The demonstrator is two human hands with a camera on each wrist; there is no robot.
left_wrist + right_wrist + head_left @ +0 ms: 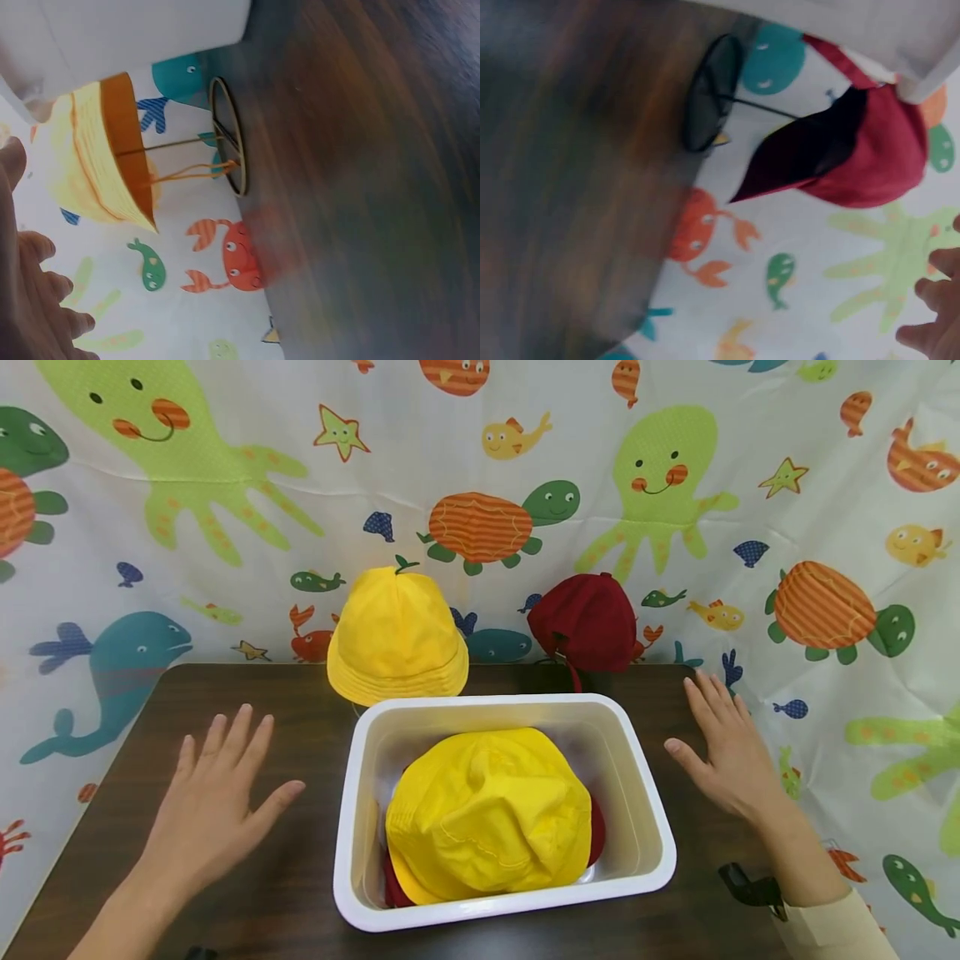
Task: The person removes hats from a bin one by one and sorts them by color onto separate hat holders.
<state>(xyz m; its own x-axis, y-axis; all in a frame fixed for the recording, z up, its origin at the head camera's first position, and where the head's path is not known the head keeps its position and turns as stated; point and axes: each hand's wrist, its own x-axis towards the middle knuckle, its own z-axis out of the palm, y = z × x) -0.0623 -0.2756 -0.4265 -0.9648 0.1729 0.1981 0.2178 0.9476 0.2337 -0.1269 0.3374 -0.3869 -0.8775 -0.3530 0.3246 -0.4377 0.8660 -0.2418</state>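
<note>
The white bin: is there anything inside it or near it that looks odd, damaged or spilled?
Nothing looks spilled or damaged. Only slightly untidy: the top yellow hat in the white bin lies crumpled, with red fabric showing beneath, while the yellow bucket hat behind looks smooth.

Red fabric (597, 835) mostly buried in the white tub (348, 818)
Inside the tub, a yellow hat (487, 818) hides most of the red; number of pieces unclear. Behind the tub, the ring base (240, 133) of another yellow hat (397, 635) is mostly covered in the head view. Before the tub, the tabletop (288, 885) leaves that view's bottom edge.
</note>
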